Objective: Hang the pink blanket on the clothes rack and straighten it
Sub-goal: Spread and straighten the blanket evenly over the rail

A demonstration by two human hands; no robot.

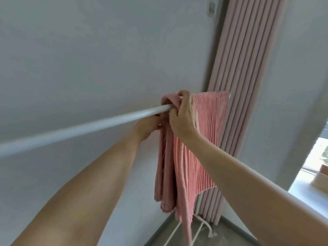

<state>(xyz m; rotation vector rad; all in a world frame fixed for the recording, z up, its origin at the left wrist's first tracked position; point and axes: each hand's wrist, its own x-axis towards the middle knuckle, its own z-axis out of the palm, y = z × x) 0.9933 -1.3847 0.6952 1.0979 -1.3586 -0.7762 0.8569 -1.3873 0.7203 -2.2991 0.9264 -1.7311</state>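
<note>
A white rail of the clothes rack (pixel 85 127) runs from the left edge of the view up and to the right, in front of a pale wall (pixel 88 50). Below that rail the left forearm reaches up from the lower left, and the left hand (pixel 148 127) sits just under the rail, beside the bunched near edge of the pink blanket (pixel 207 139); its fingers curl into the folds there, though the rail and the cloth hide how tightly they hold. The blanket is draped over the far end of the rail: its left part is gathered into thick hanging folds, while its right part lies flatter, ribbed, and spreads along the rail up to the rail's end. The right hand (pixel 184 118) comes in from the lower right and grips the gathered cloth at the top of the rail, fingers wrapped over the fold and thumb pressed against its near side. The blanket's lower edges hang uneven, one long strip reaching down toward the rack's white base tubes (pixel 200 228) on the grey floor (pixel 229 233). Behind the blanket a pleated pink curtain (pixel 243 59) hangs, and a bright window (pixel 317 166) shows at the right edge.
</note>
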